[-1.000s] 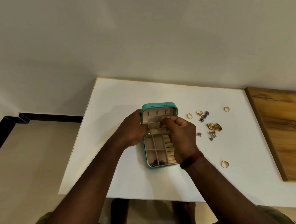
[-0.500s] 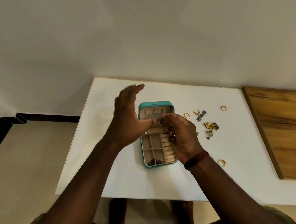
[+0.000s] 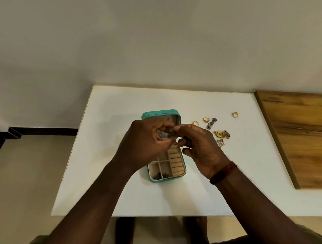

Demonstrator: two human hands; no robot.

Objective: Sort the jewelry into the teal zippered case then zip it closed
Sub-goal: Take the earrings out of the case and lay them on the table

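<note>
Where half a second before had held the left hand (image 3: 146, 141) spread and raised beside the lid, now curled its fingers in to meet the right hand (image 3: 200, 147), both pinching one small silvery piece (image 3: 169, 135) at the fingertips just above the open teal zippered case (image 3: 160, 114). Could not tell what kind of piece, being tiny and half covered. Judged this as working one item ready before seating it, so sorting only partway through. Kept the case standing mid-way on the white table (image 3: 115, 110), lid upright, with small dark pieces (image 3: 160, 176) in the near-left compartment and the ring rolls (image 3: 176, 161) bare. Left gold rings (image 3: 206, 119), silver flower studs (image 3: 211, 124) and a gold ornament (image 3: 222, 134) loose to the case's right, apart from it. Against a second before, had lifted both hands out of the lid pocket. Reckoned zipping still far off.
</note>
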